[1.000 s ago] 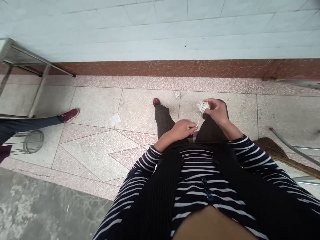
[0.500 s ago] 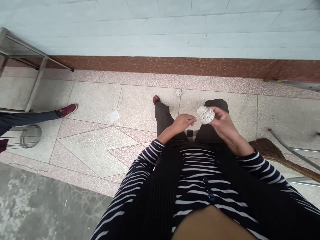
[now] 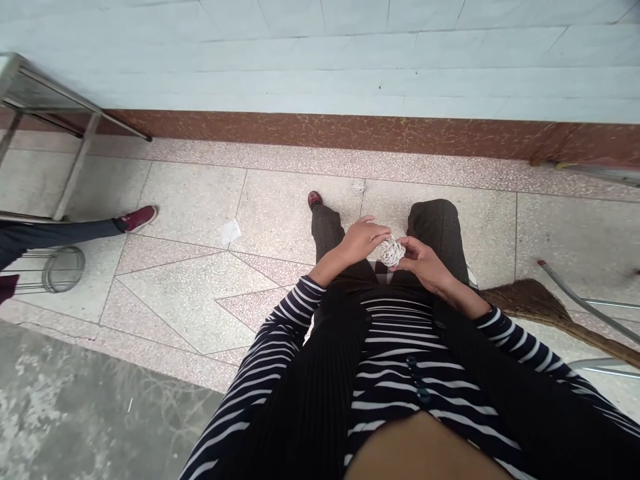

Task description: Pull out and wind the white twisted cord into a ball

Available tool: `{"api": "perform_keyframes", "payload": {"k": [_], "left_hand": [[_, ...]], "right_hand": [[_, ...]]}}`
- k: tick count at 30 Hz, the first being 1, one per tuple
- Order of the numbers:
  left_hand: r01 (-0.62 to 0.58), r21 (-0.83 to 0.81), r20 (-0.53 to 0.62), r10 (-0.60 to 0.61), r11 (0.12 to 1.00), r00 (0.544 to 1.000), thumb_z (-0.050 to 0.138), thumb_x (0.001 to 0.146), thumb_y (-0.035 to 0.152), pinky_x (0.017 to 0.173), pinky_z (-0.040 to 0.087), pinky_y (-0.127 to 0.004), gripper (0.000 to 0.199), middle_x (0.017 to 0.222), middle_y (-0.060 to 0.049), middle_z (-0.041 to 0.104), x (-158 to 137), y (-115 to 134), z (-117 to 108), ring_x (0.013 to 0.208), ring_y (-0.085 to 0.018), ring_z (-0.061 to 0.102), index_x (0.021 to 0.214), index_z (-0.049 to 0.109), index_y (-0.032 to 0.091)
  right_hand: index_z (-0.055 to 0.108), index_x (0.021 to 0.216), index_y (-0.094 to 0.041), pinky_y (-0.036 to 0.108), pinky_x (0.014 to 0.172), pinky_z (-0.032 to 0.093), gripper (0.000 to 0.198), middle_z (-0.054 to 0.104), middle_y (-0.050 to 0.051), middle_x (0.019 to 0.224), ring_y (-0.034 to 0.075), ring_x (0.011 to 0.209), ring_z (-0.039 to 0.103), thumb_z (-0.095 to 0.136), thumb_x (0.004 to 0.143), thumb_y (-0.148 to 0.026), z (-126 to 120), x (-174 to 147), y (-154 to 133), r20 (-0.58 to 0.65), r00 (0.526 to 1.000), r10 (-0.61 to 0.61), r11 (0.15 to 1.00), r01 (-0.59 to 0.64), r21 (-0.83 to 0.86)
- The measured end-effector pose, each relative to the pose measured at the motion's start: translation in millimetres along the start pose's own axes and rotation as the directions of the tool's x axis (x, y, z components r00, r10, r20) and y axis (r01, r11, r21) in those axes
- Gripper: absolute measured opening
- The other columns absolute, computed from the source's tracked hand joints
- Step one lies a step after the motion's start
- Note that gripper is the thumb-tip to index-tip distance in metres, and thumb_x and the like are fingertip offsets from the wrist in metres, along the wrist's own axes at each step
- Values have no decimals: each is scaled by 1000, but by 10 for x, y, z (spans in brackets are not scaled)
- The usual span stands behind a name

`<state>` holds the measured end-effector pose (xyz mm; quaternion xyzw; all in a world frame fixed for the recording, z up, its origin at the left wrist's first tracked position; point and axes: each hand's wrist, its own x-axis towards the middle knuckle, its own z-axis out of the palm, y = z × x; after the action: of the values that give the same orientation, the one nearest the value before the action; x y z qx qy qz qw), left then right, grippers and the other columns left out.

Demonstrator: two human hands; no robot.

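A small whitish woven ball, looking like twisted cord or paper strips, sits between my two hands above my lap. My left hand has its fingers curved against the ball's upper left side. From the right, my right hand grips it between thumb and fingers. A second ball of the same look lies on the floor near the wall, beyond my red shoe.
A broom lies to my right beside a metal frame with tubes. On the left are a metal-legged table, another person's leg and red shoe, and a wire rack. White paper lies on the tiled floor.
Both hands have brought the ball lower and slightly left, and it is turned to show its woven side. My left hand moved from a thin strand onto the ball itself.
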<state>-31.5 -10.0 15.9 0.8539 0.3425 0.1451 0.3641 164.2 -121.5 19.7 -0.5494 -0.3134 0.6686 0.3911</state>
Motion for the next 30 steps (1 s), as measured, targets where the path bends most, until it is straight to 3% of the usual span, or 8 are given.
{"api": "perform_keyframes", "payload": {"k": [4, 9, 13, 17, 20, 23, 27, 30], "left_hand": [[81, -223, 11, -81, 972, 997, 59, 108, 30, 103, 55, -33, 25, 114, -7, 84, 68, -35, 161, 109, -22, 76, 111, 82, 18], [138, -327, 73, -121, 935, 990, 53, 108, 31, 98, 54, -28, 31, 98, -3, 82, -16, -13, 298, 97, -18, 75, 98, 79, 16], [123, -201, 134, -97, 972, 986, 52, 108, 27, 99, 55, -30, 27, 93, -2, 81, -126, 81, 418, 95, -18, 74, 102, 77, 19], [-11, 83, 133, 0, 996, 991, 56, 108, 28, 122, 47, -42, 24, 95, -3, 81, -168, 178, 405, 94, -19, 74, 99, 78, 20], [-130, 248, 147, 95, 960, 985, 56, 109, 25, 127, 42, -49, 25, 92, -5, 80, -156, 213, 287, 90, -19, 75, 102, 79, 19], [-245, 360, 167, 197, 900, 966, 55, 109, 21, 130, 40, -51, 25, 85, -5, 76, -120, 226, 175, 89, -20, 73, 99, 78, 18], [-338, 338, 157, 302, 878, 940, 50, 112, 20, 134, 37, -51, 28, 88, -3, 75, -10, 177, 101, 95, -19, 72, 104, 77, 20], [-214, 223, 31, 213, 951, 977, 49, 114, 25, 133, 37, -49, 29, 102, -4, 80, 106, 72, 119, 105, -18, 74, 109, 77, 21]], "right_hand": [[72, 93, -24, 33, 71, 68, 50, 75, 1, 97, 21, 91, 70, 100, 52, -25, -60, -79, -302, -27, 998, 58, 993, -55, 109], [71, 93, -24, 36, 69, 68, 49, 74, 1, 92, 21, 84, 72, 101, 55, -31, -194, 41, -515, -125, 989, -81, 987, 97, 130], [65, 91, -24, 40, 76, 66, 48, 72, 2, 97, 24, 91, 71, 95, 54, -31, -274, 299, -441, -255, 942, -218, 974, 227, 8], [58, 87, -24, 39, 83, 57, 40, 70, 3, 97, 24, 90, 67, 80, 54, -21, -282, 512, -244, -328, 880, -343, 894, 198, -403], [57, 89, -24, 36, 78, 49, 32, 67, 1, 85, 21, 77, 62, 73, 61, -19, -275, 521, -133, -210, 929, -305, 745, 96, -660], [57, 88, -25, 33, 70, 41, 32, 60, -3, 72, 19, 67, 55, 72, 60, -17, -300, 439, -112, -87, 984, -155, 669, 40, -742], [63, 90, -23, 31, 75, 48, 43, 68, -3, 82, 20, 80, 63, 79, 51, -14, -323, 223, -271, 197, 979, 58, 881, 43, -472], [71, 103, -23, 32, 76, 56, 60, 75, 1, 97, 22, 89, 69, 93, 48, -17, -283, -5, -515, 299, 949, 102, 984, -52, -171]]}}
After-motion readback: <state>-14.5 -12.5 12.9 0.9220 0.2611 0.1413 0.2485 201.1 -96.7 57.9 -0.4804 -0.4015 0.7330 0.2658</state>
